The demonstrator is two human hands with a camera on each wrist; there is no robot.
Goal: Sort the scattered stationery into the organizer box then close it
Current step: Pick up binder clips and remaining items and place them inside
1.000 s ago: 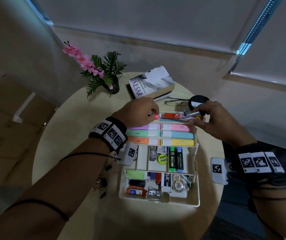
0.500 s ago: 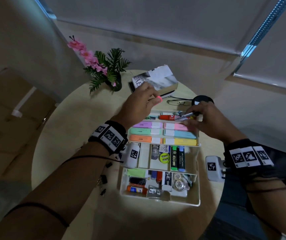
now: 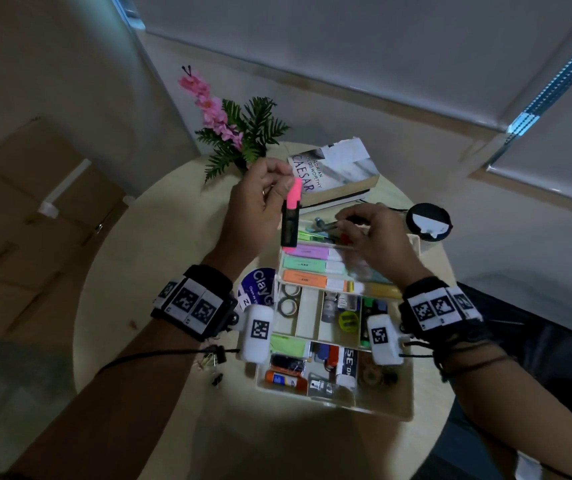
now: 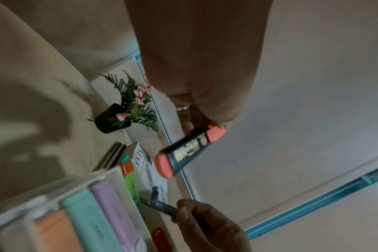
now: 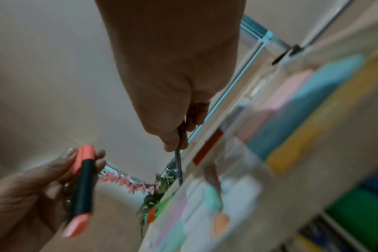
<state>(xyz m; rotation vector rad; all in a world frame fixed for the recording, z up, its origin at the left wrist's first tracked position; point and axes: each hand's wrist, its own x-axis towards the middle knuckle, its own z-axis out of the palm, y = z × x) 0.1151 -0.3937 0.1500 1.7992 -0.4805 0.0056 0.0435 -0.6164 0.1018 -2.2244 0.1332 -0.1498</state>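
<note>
The white organizer box [image 3: 412,386] stands open on the round table, its tiers fanned out and filled with pastel highlighters, markers, tape and glue. My left hand [image 3: 279,194] pinches a pink-and-black highlighter [image 3: 291,220] by its upper end and holds it upright above the top tray's left end; the highlighter [image 4: 189,150] also appears in the left wrist view and, as the same highlighter [image 5: 82,187], in the right wrist view. My right hand [image 3: 373,237] is over the top tray and grips a slim dark pen [image 3: 326,224], the same pen [image 4: 162,207] pointing into the tray.
A paperback book [image 3: 340,171] and a potted plant with pink flowers [image 3: 243,133] sit at the table's far side. A black round lid [image 3: 428,221] lies right of the box. A blue clay tub [image 3: 260,289] and small binder clips [image 3: 213,362] lie left of it.
My left hand has lifted the pink highlighter out of the top tray and raised it upright. The right hand stays at the tray with the pen, shifted slightly left.
</note>
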